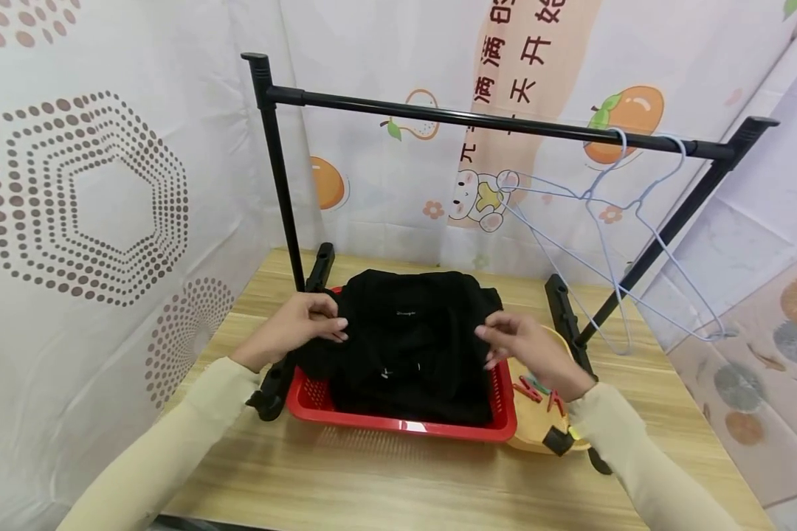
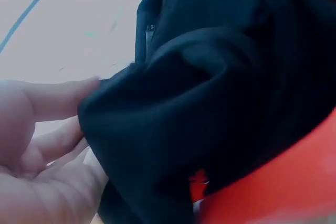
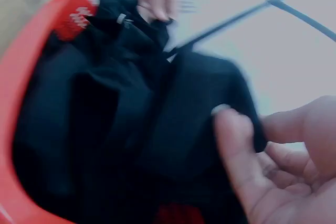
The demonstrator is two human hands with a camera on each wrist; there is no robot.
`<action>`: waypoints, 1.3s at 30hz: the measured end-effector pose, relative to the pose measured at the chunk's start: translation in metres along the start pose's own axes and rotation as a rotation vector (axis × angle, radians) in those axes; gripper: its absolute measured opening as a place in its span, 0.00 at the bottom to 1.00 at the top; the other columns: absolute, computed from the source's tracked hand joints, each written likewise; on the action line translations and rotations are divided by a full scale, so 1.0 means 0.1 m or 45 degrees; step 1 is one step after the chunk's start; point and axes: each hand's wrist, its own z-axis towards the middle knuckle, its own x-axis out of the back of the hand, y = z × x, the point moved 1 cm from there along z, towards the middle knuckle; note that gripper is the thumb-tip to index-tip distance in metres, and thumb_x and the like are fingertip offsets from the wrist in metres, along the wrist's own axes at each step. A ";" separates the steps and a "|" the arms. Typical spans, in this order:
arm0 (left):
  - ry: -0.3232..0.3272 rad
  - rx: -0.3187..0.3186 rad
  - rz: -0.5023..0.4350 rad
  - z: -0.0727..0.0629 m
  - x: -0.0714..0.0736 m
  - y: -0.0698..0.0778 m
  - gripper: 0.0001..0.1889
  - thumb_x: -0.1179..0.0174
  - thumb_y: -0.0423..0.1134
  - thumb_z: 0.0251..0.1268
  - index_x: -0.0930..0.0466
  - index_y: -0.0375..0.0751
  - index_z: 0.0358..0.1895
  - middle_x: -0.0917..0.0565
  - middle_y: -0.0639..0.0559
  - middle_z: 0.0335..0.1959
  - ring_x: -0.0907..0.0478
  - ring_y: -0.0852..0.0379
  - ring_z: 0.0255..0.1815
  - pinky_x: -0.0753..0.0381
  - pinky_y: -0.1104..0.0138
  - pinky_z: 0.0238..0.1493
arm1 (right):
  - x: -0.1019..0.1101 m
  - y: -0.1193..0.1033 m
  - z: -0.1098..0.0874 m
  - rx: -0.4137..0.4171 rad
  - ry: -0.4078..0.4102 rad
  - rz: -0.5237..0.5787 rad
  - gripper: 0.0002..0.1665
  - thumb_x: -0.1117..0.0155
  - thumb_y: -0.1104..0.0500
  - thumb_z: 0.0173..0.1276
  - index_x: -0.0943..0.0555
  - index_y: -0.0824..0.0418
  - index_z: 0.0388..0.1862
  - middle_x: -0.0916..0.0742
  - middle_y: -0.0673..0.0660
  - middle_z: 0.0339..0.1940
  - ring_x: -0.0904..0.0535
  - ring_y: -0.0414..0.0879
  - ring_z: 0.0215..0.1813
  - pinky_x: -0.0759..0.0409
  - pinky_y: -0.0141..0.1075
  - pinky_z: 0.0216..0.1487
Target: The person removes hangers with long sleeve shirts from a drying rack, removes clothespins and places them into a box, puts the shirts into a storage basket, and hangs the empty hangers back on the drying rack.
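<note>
A black garment point(image 1: 405, 324) with a small pale mark and light cord ends lies bunched in a red plastic basket point(image 1: 398, 426). At its left side my left hand point(image 1: 299, 328) pinches the cloth; in the left wrist view, thumb and fingers point(image 2: 63, 98) grip a folded edge. My right hand point(image 1: 525, 346) is at the garment's right side. In the right wrist view its thumb point(image 3: 233, 140) lies over the black cloth, with the fingers behind it. More dark cloth sits underneath, too merged to tell apart.
A black rack with a horizontal bar point(image 1: 438, 114) stands behind and around the basket. Two pale blue wire hangers point(image 1: 591, 195) hang at the bar's right end. Right of the basket, a yellow tray point(image 1: 528, 424) holds several coloured clothespins point(image 1: 528, 389). Printed curtains surround the wooden table point(image 1: 372, 479).
</note>
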 end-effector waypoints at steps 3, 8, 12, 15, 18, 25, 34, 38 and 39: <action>-0.166 0.062 0.201 0.02 -0.09 -0.06 0.09 0.37 0.35 0.74 0.19 0.31 0.38 0.15 0.42 0.41 0.13 0.48 0.44 0.15 0.58 0.49 | -0.21 0.09 0.00 0.042 -0.143 -0.222 0.11 0.37 0.58 0.78 0.23 0.66 0.39 0.15 0.60 0.33 0.12 0.52 0.34 0.14 0.44 0.44; -0.436 0.168 0.596 -0.02 -0.17 -0.12 0.09 0.36 0.47 0.74 0.13 0.47 0.40 0.18 0.57 0.32 0.26 0.60 0.32 0.25 0.64 0.38 | -0.37 0.22 -0.01 0.093 -0.267 -0.582 0.12 0.34 0.58 0.76 0.23 0.58 0.31 0.14 0.52 0.29 0.17 0.45 0.32 0.20 0.36 0.33; -0.551 0.180 0.755 -0.06 -0.21 -0.09 0.10 0.39 0.45 0.77 0.14 0.43 0.45 0.18 0.52 0.37 0.23 0.55 0.39 0.22 0.60 0.43 | -0.40 0.22 -0.01 0.141 -0.273 -0.687 0.13 0.32 0.59 0.74 0.24 0.56 0.28 0.18 0.50 0.22 0.27 0.42 0.21 0.30 0.34 0.23; -0.599 0.206 0.838 -0.09 -0.25 -0.07 0.18 0.41 0.43 0.78 0.18 0.37 0.61 0.18 0.45 0.58 0.23 0.46 0.62 0.25 0.51 0.63 | -0.41 0.22 -0.02 0.187 -0.253 -0.754 0.15 0.31 0.60 0.73 0.25 0.56 0.26 0.25 0.48 0.17 0.32 0.38 0.17 0.31 0.33 0.22; -0.679 0.254 0.890 -0.12 -0.31 -0.06 0.25 0.43 0.44 0.79 0.26 0.34 0.71 0.28 0.40 0.73 0.37 0.41 0.76 0.37 0.48 0.74 | -0.43 0.24 -0.03 0.216 -0.256 -0.808 0.16 0.31 0.60 0.72 0.26 0.55 0.25 0.28 0.45 0.16 0.33 0.37 0.16 0.30 0.32 0.22; -0.777 0.025 0.910 -0.14 -0.19 -0.02 0.20 0.47 0.40 0.82 0.22 0.35 0.68 0.22 0.44 0.68 0.28 0.46 0.70 0.30 0.52 0.70 | -0.42 0.25 -0.04 0.205 -0.270 -0.809 0.16 0.32 0.56 0.74 0.24 0.55 0.25 0.20 0.48 0.19 0.23 0.40 0.21 0.25 0.33 0.25; -0.163 -0.129 0.518 0.04 0.45 0.04 0.07 0.36 0.39 0.75 0.13 0.40 0.47 0.13 0.48 0.35 0.16 0.49 0.31 0.15 0.58 0.31 | -0.02 0.09 0.02 0.083 0.057 -0.714 0.29 0.46 0.40 0.81 0.18 0.60 0.27 0.18 0.53 0.20 0.21 0.46 0.22 0.21 0.40 0.30; 0.155 0.009 0.655 0.16 0.65 -0.09 0.12 0.33 0.48 0.72 0.14 0.44 0.46 0.16 0.48 0.36 0.21 0.49 0.32 0.19 0.57 0.34 | 0.16 0.14 0.11 0.113 0.233 -0.702 0.28 0.46 0.42 0.82 0.17 0.61 0.29 0.17 0.55 0.21 0.24 0.47 0.19 0.23 0.40 0.25; 0.164 0.053 0.672 0.19 0.67 -0.12 0.15 0.34 0.50 0.72 0.15 0.43 0.49 0.17 0.47 0.38 0.21 0.49 0.34 0.19 0.57 0.36 | 0.20 0.16 0.14 0.109 0.268 -0.688 0.26 0.45 0.42 0.81 0.17 0.61 0.32 0.16 0.55 0.22 0.24 0.48 0.19 0.23 0.40 0.23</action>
